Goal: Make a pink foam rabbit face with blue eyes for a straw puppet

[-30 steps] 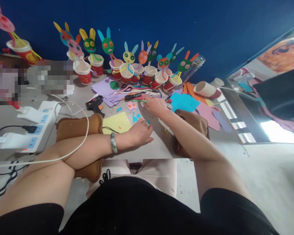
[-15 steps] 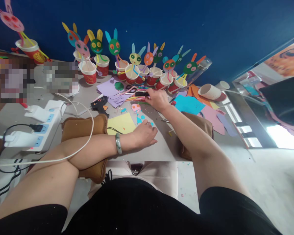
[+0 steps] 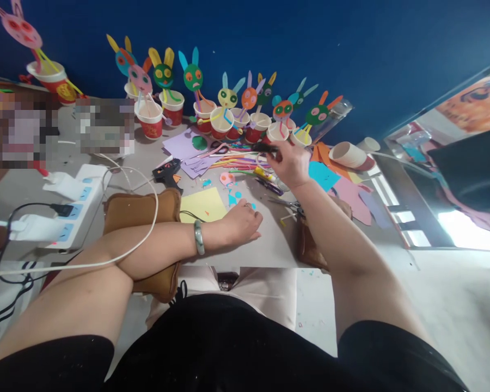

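Where the right hand (image 3: 291,164) grips, a black object (image 3: 263,147) blurs

Grey tabletop (image 3: 275,239), many brights.
Black pen-like tool (image 3: 263,147); pink paper disc (image 3: 227,179), orange spots; blue paper dots (image 3: 238,195); pale yellow sheet (image 3: 204,204); red cups (image 3: 151,129), white inside.

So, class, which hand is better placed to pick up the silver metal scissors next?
Probably the left hand: its fingers lie nearer the silver metal scissors, while the right hand holds a slim black object.
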`<action>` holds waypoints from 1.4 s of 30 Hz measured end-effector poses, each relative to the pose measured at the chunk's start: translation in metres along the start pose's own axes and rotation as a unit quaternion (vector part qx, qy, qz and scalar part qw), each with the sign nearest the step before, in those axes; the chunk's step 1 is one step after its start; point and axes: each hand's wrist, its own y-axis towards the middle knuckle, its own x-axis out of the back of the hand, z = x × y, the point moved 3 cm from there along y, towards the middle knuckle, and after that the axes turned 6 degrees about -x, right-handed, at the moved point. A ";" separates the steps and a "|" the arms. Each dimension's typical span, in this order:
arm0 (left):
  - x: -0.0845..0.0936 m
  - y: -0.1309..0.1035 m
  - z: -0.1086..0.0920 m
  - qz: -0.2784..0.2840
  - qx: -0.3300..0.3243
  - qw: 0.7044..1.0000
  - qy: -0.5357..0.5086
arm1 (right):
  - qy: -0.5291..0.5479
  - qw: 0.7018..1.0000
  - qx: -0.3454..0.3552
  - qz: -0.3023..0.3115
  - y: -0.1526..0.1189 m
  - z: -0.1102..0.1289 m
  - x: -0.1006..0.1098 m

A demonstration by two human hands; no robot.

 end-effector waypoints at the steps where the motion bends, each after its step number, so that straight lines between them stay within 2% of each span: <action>1: -0.001 0.000 0.000 -0.003 0.000 1.000 -0.001 | -0.018 0.999 0.024 0.031 -0.003 0.007 -0.006; 5: -0.008 0.004 0.002 -0.021 0.002 1.000 -0.001 | -0.061 0.985 0.114 0.111 -0.012 0.038 -0.026; 10: -0.013 0.005 0.003 -0.032 0.007 0.999 0.003 | -0.056 0.974 0.154 0.156 -0.016 0.068 -0.035; 15: -0.006 0.002 0.003 -0.027 0.005 1.000 -0.001 | -0.035 0.976 0.146 0.159 -0.020 0.085 -0.036; 19: -0.004 0.001 0.002 -0.027 0.007 1.000 -0.003 | -0.010 0.975 0.160 0.151 -0.027 0.088 -0.035; 23: -0.002 0.002 0.002 -0.017 0.011 1.000 -0.016 | -0.012 0.971 0.198 0.134 -0.044 0.077 -0.031; 30: 0.001 0.002 0.001 -0.002 0.009 1.000 -0.008 | 0.031 0.963 0.244 0.114 -0.097 0.035 -0.014; 36: -0.006 0.002 0.003 -0.013 0.007 1.000 0.006 | -0.013 0.977 0.187 0.103 -0.130 -0.006 0.007; 42: -0.007 0.003 0.005 -0.019 0.014 1.000 0.006 | -0.047 0.994 0.060 0.085 -0.146 -0.042 0.028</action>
